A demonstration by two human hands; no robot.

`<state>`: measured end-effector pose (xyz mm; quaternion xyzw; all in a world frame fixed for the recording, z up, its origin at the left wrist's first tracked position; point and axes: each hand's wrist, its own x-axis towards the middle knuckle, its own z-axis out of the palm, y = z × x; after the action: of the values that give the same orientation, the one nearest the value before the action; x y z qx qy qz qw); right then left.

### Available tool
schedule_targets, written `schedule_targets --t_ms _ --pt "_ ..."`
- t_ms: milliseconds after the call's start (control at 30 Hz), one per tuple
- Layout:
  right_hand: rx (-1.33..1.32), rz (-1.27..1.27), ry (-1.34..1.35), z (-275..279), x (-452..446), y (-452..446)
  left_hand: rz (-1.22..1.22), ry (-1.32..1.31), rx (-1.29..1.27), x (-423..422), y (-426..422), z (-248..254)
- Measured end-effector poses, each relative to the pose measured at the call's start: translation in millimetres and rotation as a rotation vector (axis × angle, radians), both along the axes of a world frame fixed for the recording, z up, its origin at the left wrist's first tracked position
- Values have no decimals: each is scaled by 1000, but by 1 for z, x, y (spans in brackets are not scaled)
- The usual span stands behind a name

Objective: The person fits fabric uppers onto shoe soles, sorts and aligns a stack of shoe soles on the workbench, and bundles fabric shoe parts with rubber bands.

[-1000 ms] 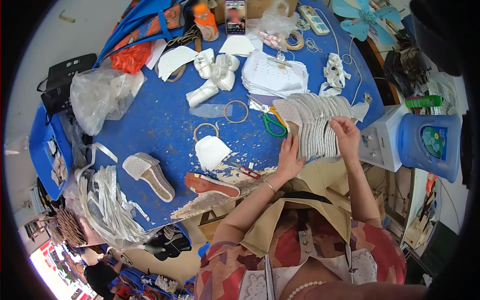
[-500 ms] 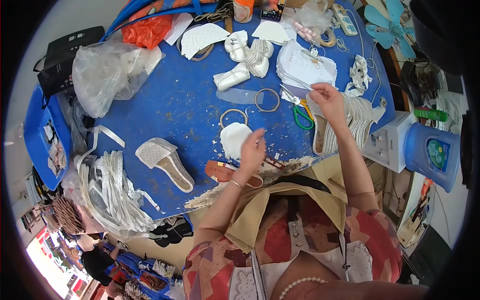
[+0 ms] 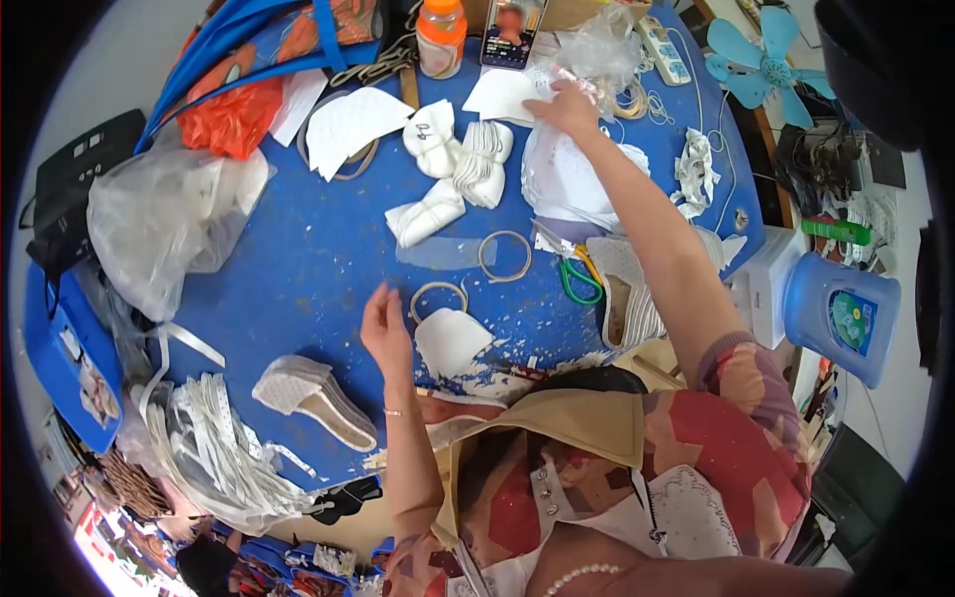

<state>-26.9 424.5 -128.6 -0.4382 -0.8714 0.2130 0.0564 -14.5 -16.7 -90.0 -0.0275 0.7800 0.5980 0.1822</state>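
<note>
My right hand (image 3: 565, 107) is stretched far forward, its fingers apart and its fingertips at the right edge of a white cut piece (image 3: 497, 95), below the phone. My left hand (image 3: 386, 323) hovers over the blue table, loosely bent with nothing seen in it. Just right of it are a tan ring (image 3: 438, 289) and a white rounded piece (image 3: 450, 340). A stack of dotted sandal pieces (image 3: 619, 289) lies partly under my right forearm, beside green-and-orange scissors (image 3: 580, 279). Bundled white pieces (image 3: 480, 164) rest mid-table.
Stacked sandals (image 3: 318, 398) and white strips (image 3: 224, 438) lie at the left front. A clear plastic bag (image 3: 164, 224), an orange-capped jar (image 3: 441, 40), a phone (image 3: 512, 35), a blue fan (image 3: 774, 68) and a blue bucket (image 3: 846, 308) surround the work area.
My right hand has moved forward from the sandal stack to the white pieces at the back. My left hand has moved left, away from the stack. The camera view has shifted too.
</note>
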Motion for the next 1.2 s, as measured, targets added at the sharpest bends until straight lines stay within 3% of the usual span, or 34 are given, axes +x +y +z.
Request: schedule_targets --t_ms 233,367,467,533,600,633,767,967,1033,1200 --pt "-198 -73 -371 7 -35 -4 11 -178 -47 8 9 1" --pt "-312 -23 -212 8 -25 -6 15 -211 -29 7 11 5" --pt "-242 17 -180 -3 -21 0 20 -186 -15 7 8 -1" --pt "-384 52 -29 -17 -17 14 20 -164 -6 7 3 -5" --pt "-167 53 -116 -6 -22 8 24 -151 -23 7 2 -7" --pt "-180 68 -113 -2 -22 2 13 -143 -34 6 0 -8" --pt "91 62 359 20 -12 -27 -32 -130 -63 0 0 -5" --pt "-184 185 611 65 24 -121 -22 -65 -52 7 -4 -8" --pt "-269 193 562 82 41 -168 27 -31 -1 16 -13 -7" --pt "-429 390 381 87 95 -250 166 297 -195 35 -69 38"
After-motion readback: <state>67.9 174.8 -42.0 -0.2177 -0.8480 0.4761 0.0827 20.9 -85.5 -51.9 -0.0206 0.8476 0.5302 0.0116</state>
